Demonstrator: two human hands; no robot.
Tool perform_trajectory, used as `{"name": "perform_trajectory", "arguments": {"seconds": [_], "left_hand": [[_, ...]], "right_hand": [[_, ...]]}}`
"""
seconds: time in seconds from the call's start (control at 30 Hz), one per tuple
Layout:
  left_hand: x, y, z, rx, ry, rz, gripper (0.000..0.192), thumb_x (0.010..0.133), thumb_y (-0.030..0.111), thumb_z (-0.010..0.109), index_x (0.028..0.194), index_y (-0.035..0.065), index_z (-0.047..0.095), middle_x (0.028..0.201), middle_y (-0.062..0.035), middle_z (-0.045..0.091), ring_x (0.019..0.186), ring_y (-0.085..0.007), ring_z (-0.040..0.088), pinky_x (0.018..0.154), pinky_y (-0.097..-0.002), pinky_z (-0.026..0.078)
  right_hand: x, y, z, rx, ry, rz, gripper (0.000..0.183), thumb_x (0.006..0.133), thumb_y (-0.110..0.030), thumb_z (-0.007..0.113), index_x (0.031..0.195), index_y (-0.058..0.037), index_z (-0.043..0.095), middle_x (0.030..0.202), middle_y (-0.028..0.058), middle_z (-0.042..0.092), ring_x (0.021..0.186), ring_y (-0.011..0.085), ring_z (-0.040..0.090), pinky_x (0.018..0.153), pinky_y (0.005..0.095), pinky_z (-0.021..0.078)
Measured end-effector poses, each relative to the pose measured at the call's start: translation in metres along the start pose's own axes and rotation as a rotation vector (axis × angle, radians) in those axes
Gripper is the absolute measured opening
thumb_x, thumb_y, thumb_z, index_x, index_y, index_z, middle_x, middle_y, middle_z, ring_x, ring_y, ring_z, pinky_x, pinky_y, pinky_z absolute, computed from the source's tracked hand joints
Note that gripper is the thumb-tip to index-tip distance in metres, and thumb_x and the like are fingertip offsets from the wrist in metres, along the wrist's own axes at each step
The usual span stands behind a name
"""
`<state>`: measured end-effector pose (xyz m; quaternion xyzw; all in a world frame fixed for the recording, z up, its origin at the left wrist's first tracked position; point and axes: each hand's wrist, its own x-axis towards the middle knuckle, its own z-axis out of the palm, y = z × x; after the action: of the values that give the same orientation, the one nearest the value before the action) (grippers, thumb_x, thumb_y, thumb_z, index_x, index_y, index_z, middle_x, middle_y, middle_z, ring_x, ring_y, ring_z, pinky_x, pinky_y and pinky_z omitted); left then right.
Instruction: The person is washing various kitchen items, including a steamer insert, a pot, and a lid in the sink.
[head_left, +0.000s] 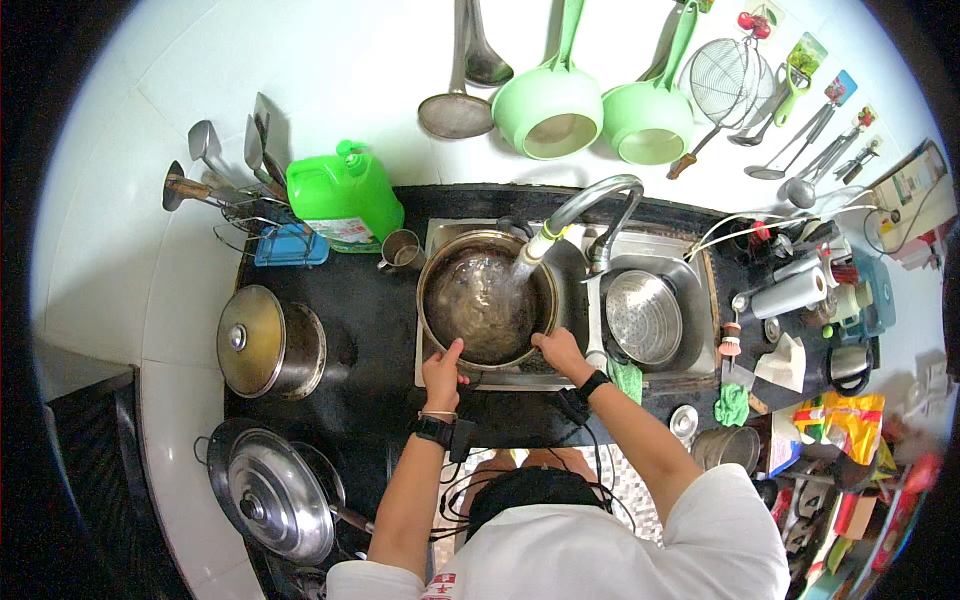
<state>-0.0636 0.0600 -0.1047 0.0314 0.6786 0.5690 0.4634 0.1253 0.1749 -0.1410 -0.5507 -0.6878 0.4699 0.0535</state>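
A large metal pot (442, 281) sits in the left basin of the stainless steel sink (570, 259). Water runs into it from the curved faucet (592, 196), and the surface inside is rippling. My left hand (444, 373) grips the near left of the pot's rim, thumb on top. At the near right of the same rim, my right hand (562, 352) holds on with its fingers curled over the edge. In the right basin lies a perforated steamer insert (643, 316). A green cloth (626, 381) hangs over the sink's front edge beside my right wrist.
Left of the sink stand a metal mug (403, 251), a green jug (345, 199) and a lidded pot (255, 341). A covered wok (277, 495) is at the lower left. Green ladles (547, 112) hang above. Paper towels (789, 292) and a kettle (850, 367) are to the right.
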Motion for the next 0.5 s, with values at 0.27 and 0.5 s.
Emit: {"name": "perform_trajectory", "arguments": {"seconds": [0.27, 0.5], "left_hand": [[0.000, -0.010, 0.013, -0.015, 0.072, 0.085, 0.015, 0.075, 0.012, 0.060, 0.070, 0.0020, 0.050, 0.052, -0.0013, 0.038, 0.033, -0.0127, 0.035, 0.030, -0.0271, 0.028], [-0.010, -0.014, 0.008, 0.122, 0.153, 0.109, 0.036, 0.075, 0.006, 0.059, 0.055, 0.0088, 0.029, 0.049, 0.0030, 0.026, 0.034, -0.0104, 0.026, 0.032, -0.0299, 0.022]], "right_hand": [[0.015, 0.034, -0.033, -0.045, -0.141, 0.127, 0.058, 0.079, -0.056, 0.050, 0.076, -0.0003, 0.066, 0.063, 0.0133, 0.058, 0.059, 0.0254, 0.055, 0.061, 0.0350, 0.0443], [0.049, -0.011, -0.059, 0.523, 0.009, -0.021, 0.041, 0.075, -0.041, 0.061, 0.095, -0.0049, 0.064, 0.091, 0.0082, 0.065, 0.083, 0.0245, 0.059, 0.071, 0.0347, 0.0450]]}}
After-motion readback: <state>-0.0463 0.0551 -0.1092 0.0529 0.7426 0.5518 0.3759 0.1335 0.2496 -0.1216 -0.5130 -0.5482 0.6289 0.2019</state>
